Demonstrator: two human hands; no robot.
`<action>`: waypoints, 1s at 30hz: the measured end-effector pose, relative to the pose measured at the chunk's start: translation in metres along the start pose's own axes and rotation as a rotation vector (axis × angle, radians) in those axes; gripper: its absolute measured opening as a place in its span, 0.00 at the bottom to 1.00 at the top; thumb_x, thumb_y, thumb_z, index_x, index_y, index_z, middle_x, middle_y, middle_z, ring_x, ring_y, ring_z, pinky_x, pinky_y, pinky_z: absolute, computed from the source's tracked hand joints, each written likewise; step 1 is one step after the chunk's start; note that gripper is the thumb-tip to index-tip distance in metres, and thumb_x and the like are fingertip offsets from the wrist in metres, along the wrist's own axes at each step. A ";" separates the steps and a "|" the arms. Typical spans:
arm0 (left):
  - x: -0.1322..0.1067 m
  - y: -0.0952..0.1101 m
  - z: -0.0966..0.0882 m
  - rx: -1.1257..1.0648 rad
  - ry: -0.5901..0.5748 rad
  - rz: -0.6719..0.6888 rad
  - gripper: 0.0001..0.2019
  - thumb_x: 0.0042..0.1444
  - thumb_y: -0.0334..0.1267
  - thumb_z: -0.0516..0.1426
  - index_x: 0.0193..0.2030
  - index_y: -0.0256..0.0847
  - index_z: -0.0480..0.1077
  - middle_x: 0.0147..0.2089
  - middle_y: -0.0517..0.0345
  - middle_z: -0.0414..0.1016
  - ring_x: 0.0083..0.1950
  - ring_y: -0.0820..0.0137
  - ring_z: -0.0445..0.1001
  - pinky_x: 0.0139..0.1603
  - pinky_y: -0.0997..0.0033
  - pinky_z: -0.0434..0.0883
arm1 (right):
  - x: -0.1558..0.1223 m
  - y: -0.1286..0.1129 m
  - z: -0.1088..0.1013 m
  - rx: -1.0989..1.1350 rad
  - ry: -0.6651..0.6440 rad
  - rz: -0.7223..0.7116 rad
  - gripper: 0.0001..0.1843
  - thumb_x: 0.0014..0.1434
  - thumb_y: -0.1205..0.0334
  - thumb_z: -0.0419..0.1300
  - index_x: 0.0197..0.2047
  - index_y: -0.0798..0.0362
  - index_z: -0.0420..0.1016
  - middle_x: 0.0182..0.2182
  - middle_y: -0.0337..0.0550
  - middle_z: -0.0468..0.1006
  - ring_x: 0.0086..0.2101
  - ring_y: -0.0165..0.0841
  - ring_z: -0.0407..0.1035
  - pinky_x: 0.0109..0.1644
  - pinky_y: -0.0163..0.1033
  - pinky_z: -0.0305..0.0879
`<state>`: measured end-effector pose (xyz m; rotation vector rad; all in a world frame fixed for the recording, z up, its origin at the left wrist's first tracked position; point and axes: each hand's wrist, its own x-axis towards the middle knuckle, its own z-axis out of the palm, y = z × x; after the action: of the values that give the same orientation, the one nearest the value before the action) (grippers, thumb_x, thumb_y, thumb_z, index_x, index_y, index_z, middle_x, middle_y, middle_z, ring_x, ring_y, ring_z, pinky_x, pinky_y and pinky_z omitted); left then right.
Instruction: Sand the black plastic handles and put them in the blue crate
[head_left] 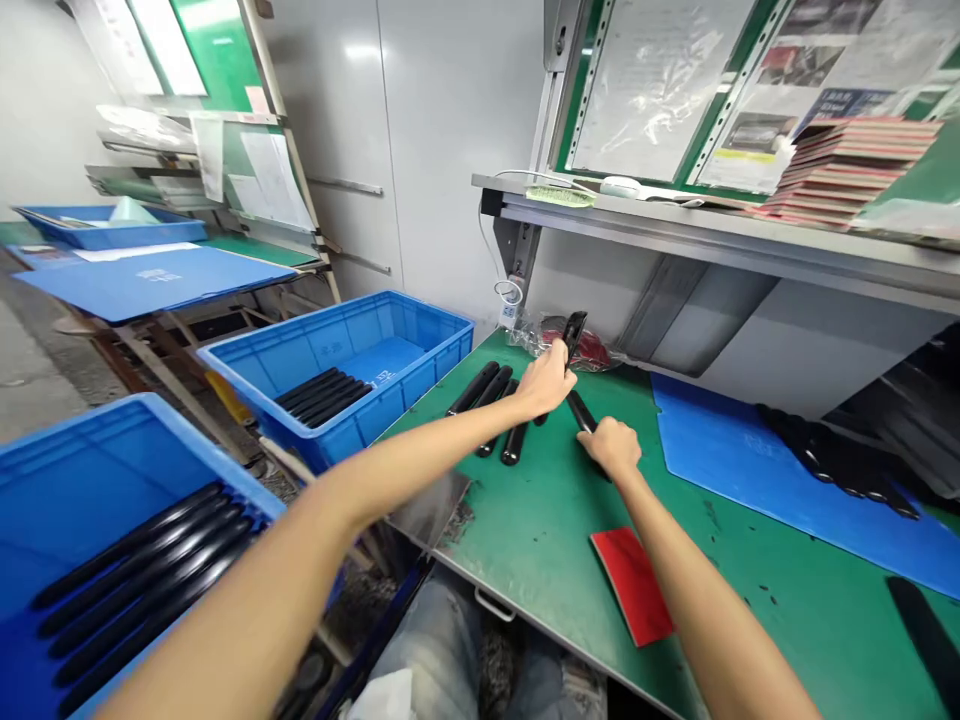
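A glossy black elongated piece (574, 332) stands steeply in the left hand (546, 382) over the far middle of a green worktop (540, 545), its upper end leaning far and right. Just to the right, a slim black bar (580, 410) runs diagonally from far left to near right, its far end reaching out of the right hand (613, 447). The left fingers are wrapped around the upright piece; the right fingers are curled closed on the bar. Whether that bar touches the surface cannot be told.

To the left, beside and partly beneath the left forearm, lie several rounded black bars (474, 388), long axes running near to far. Green surface stretches from them to a red rectangular pad (634, 586) by the right forearm, and on to the worktop's near edge. A blue flat sheet (720, 445) covers the far right, under a far metal shelf (720, 232). Past the left edge, a blue plastic crate (450, 322) holds more black bars (324, 397).
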<state>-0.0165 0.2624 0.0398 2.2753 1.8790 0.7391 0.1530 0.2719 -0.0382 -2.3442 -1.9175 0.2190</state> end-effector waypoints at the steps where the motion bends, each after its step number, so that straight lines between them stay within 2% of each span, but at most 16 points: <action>1: -0.016 -0.011 -0.019 -0.003 0.011 0.048 0.20 0.70 0.35 0.48 0.67 0.41 0.62 0.58 0.49 0.72 0.54 0.65 0.73 0.57 0.65 0.69 | 0.001 0.004 -0.004 0.030 -0.007 0.015 0.19 0.67 0.50 0.62 0.52 0.55 0.73 0.49 0.48 0.76 0.47 0.39 0.73 0.52 0.50 0.73; 3: -0.061 -0.043 -0.055 0.028 0.005 0.161 0.23 0.71 0.38 0.46 0.71 0.50 0.57 0.56 0.54 0.72 0.53 0.66 0.73 0.56 0.68 0.68 | 0.001 0.015 -0.014 0.102 0.003 0.013 0.18 0.68 0.51 0.60 0.54 0.56 0.73 0.47 0.49 0.77 0.45 0.38 0.74 0.50 0.49 0.74; 4: -0.089 -0.063 -0.071 0.078 -0.010 0.268 0.23 0.72 0.40 0.44 0.73 0.52 0.55 0.54 0.54 0.72 0.52 0.65 0.73 0.55 0.67 0.68 | -0.003 0.022 -0.018 0.143 0.021 -0.015 0.19 0.69 0.53 0.58 0.57 0.56 0.71 0.47 0.49 0.77 0.44 0.38 0.74 0.50 0.48 0.73; 6: -0.150 -0.105 -0.092 0.290 -0.115 0.419 0.25 0.73 0.45 0.45 0.74 0.57 0.51 0.47 0.54 0.71 0.42 0.65 0.72 0.45 0.67 0.70 | -0.018 0.033 -0.024 0.230 0.053 -0.116 0.24 0.69 0.59 0.55 0.66 0.55 0.64 0.46 0.49 0.78 0.44 0.38 0.75 0.52 0.46 0.71; 8: -0.203 -0.145 -0.098 0.480 -0.238 0.534 0.25 0.72 0.44 0.47 0.74 0.59 0.52 0.45 0.53 0.70 0.39 0.65 0.71 0.38 0.69 0.68 | -0.047 0.037 -0.025 0.318 0.041 -0.255 0.31 0.69 0.60 0.53 0.73 0.47 0.53 0.47 0.44 0.78 0.42 0.36 0.76 0.51 0.41 0.71; 10: -0.233 -0.173 -0.092 0.590 -0.319 0.573 0.26 0.71 0.39 0.48 0.74 0.58 0.52 0.43 0.52 0.70 0.37 0.65 0.69 0.35 0.69 0.66 | -0.085 0.032 -0.021 0.405 -0.016 -0.466 0.33 0.71 0.54 0.50 0.75 0.38 0.45 0.50 0.40 0.77 0.43 0.35 0.75 0.52 0.40 0.70; 11: -0.239 -0.182 -0.087 0.616 -0.338 0.576 0.28 0.70 0.36 0.48 0.75 0.57 0.51 0.42 0.52 0.70 0.36 0.65 0.69 0.34 0.69 0.65 | -0.104 0.026 -0.018 0.427 -0.060 -0.586 0.32 0.72 0.51 0.48 0.75 0.36 0.43 0.50 0.39 0.76 0.45 0.36 0.74 0.52 0.40 0.70; 13: -0.236 -0.190 -0.076 0.636 -0.337 0.558 0.32 0.68 0.30 0.48 0.75 0.57 0.49 0.42 0.52 0.69 0.35 0.65 0.69 0.33 0.70 0.64 | -0.136 0.010 -0.012 0.371 -0.132 -0.777 0.29 0.74 0.46 0.41 0.75 0.33 0.42 0.47 0.40 0.75 0.45 0.37 0.73 0.51 0.43 0.71; 16: -0.223 -0.184 -0.071 0.643 -0.343 0.577 0.31 0.68 0.32 0.48 0.76 0.55 0.49 0.43 0.49 0.69 0.35 0.64 0.69 0.30 0.69 0.63 | -0.161 -0.008 -0.001 0.150 -0.114 -0.891 0.27 0.75 0.48 0.37 0.75 0.30 0.40 0.44 0.42 0.72 0.43 0.39 0.72 0.45 0.45 0.73; 19: -0.231 -0.172 -0.087 0.592 -0.401 0.670 0.30 0.69 0.36 0.49 0.76 0.53 0.50 0.42 0.50 0.69 0.31 0.65 0.66 0.27 0.67 0.61 | -0.163 -0.014 0.010 -0.022 -0.050 -0.990 0.28 0.75 0.51 0.39 0.75 0.31 0.39 0.47 0.45 0.70 0.44 0.40 0.72 0.44 0.46 0.74; 22: -0.246 -0.167 -0.116 0.436 -0.412 0.734 0.27 0.71 0.41 0.49 0.75 0.58 0.51 0.41 0.54 0.69 0.31 0.67 0.65 0.28 0.68 0.61 | -0.161 -0.017 0.021 -0.248 0.039 -1.043 0.28 0.74 0.58 0.45 0.74 0.36 0.47 0.46 0.49 0.71 0.41 0.42 0.74 0.41 0.48 0.75; 24: -0.245 -0.171 -0.136 0.301 -0.325 0.617 0.26 0.72 0.46 0.46 0.75 0.60 0.50 0.42 0.55 0.69 0.33 0.68 0.67 0.31 0.71 0.63 | -0.165 -0.021 0.025 -0.371 0.082 -1.103 0.33 0.70 0.69 0.50 0.74 0.41 0.49 0.45 0.50 0.70 0.38 0.42 0.74 0.39 0.48 0.75; 26: -0.239 -0.179 -0.149 0.182 -0.209 0.388 0.25 0.74 0.46 0.42 0.76 0.57 0.49 0.43 0.56 0.69 0.36 0.70 0.69 0.37 0.73 0.65 | -0.169 -0.026 0.024 -0.430 0.072 -1.217 0.42 0.63 0.77 0.53 0.75 0.43 0.46 0.44 0.50 0.70 0.36 0.41 0.74 0.38 0.46 0.75; 28: -0.234 -0.187 -0.154 0.114 -0.164 0.220 0.26 0.74 0.47 0.39 0.76 0.54 0.49 0.42 0.57 0.69 0.38 0.71 0.70 0.41 0.73 0.65 | -0.169 -0.030 0.020 -0.459 0.079 -1.251 0.44 0.61 0.78 0.54 0.75 0.44 0.46 0.41 0.48 0.70 0.33 0.39 0.73 0.34 0.44 0.75; 30: -0.234 -0.191 -0.151 0.111 -0.187 0.169 0.26 0.74 0.48 0.38 0.76 0.54 0.49 0.41 0.57 0.69 0.39 0.70 0.70 0.43 0.73 0.65 | -0.165 -0.031 0.015 -0.490 0.106 -1.215 0.41 0.63 0.76 0.54 0.75 0.44 0.48 0.38 0.46 0.69 0.28 0.37 0.73 0.30 0.41 0.73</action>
<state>-0.2805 0.0519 0.0299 2.4967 1.7008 0.4301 0.0884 0.1163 -0.0408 -0.8833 -3.1035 -0.5056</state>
